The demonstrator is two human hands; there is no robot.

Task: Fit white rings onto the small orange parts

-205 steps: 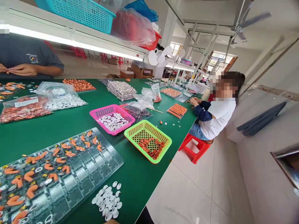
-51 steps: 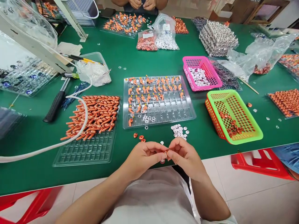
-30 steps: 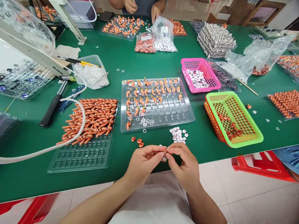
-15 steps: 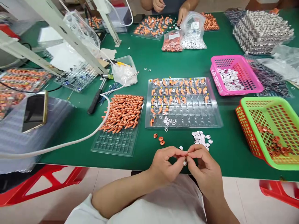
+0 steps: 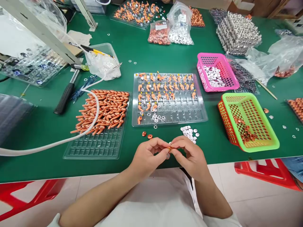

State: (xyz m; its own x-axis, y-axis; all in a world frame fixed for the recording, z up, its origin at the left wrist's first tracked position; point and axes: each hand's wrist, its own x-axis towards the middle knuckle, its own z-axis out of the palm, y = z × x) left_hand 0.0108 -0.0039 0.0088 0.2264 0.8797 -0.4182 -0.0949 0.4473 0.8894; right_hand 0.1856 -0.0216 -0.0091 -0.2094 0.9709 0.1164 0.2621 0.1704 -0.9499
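My left hand (image 5: 148, 156) and my right hand (image 5: 190, 155) meet at the fingertips above the table's near edge. Both pinch a small orange part (image 5: 169, 149) between them. Just below it a small round silvery piece (image 5: 168, 156) shows. Behind my hands lie two orange discs (image 5: 150, 136) and a pile of white discs (image 5: 188, 132). A clear tray (image 5: 182, 116) beyond holds rows of curved orange pieces, with white rings at its lower left.
At left, a tray (image 5: 94, 148) bears stacked orange pieces, crossed by a white cable (image 5: 47, 149); a hammer (image 5: 65, 96) lies beyond. At right stand a pink basket (image 5: 222, 58) and a green basket (image 5: 272, 135). Filled bags (image 5: 159, 33) lie farther back.
The view has shifted, so the table's contents sit farther left and more of the right side shows. Orange now shows between my fingertips. The hands across the table have mostly left view.
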